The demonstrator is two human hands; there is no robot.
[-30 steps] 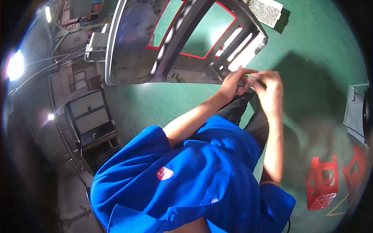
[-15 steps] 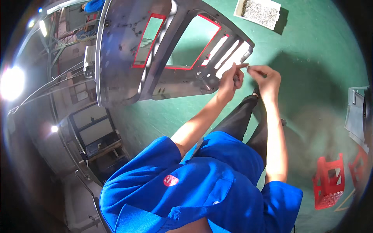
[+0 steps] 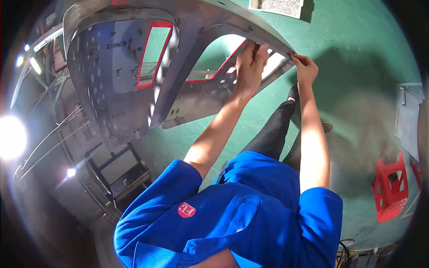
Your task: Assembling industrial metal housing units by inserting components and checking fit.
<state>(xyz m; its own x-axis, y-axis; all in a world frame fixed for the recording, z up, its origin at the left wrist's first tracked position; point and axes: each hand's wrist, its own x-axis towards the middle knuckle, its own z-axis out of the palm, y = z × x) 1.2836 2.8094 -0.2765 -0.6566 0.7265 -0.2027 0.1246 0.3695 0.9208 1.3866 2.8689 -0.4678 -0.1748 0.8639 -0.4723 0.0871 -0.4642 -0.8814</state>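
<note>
A large dark grey metal panel (image 3: 178, 89) stands tilted in front of me, with window-like cut-outs edged in red. My left hand (image 3: 250, 71) lies against the panel beside the larger cut-out, its fingers stretched out; part of the fingertips is lost in glare. At the panel's right-hand corner my right hand (image 3: 306, 69) is closed in a pinch, fingertips touching the edge. Whatever lies between those fingertips is too small and hidden to make out.
A white tray (image 3: 298, 10) of small pale pieces sits on the green floor (image 3: 353, 76) beyond the panel. At the right lies a red plastic stool (image 3: 391, 187). A dark metal rack (image 3: 118, 167) stands on the left, near bright lamps.
My hands, close together in front of the corner before, have parted. The left went left and up onto the panel; the right rose to its corner. The view has shifted too.
</note>
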